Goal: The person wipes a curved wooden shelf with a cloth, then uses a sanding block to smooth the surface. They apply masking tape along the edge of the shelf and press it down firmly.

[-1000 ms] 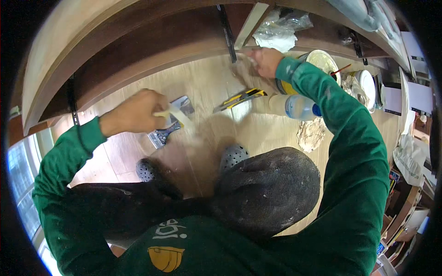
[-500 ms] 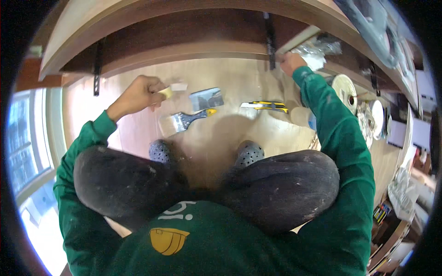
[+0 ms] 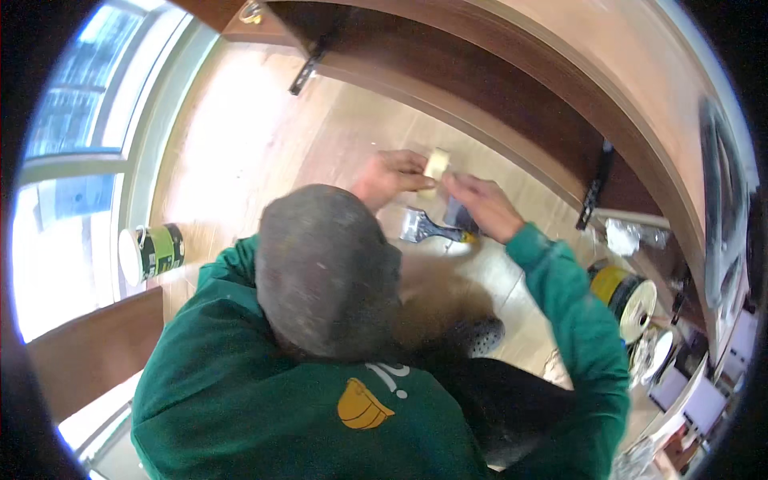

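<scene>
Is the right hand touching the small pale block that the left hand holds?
Touching. In the head view the right hand has its fingertips against the small pale block, which the left hand pinches from the other side, above the putty knife.

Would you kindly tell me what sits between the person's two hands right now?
In the head view, a small pale yellow block sits between the left hand and the right hand, pinched by fingers of both.

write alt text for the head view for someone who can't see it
Seen from above, a crouching person in a green sweatshirt holds a small pale block between the left hand and right hand. Below lie a putty knife on the wooden floor, beside a dark wooden cabinet.
</scene>
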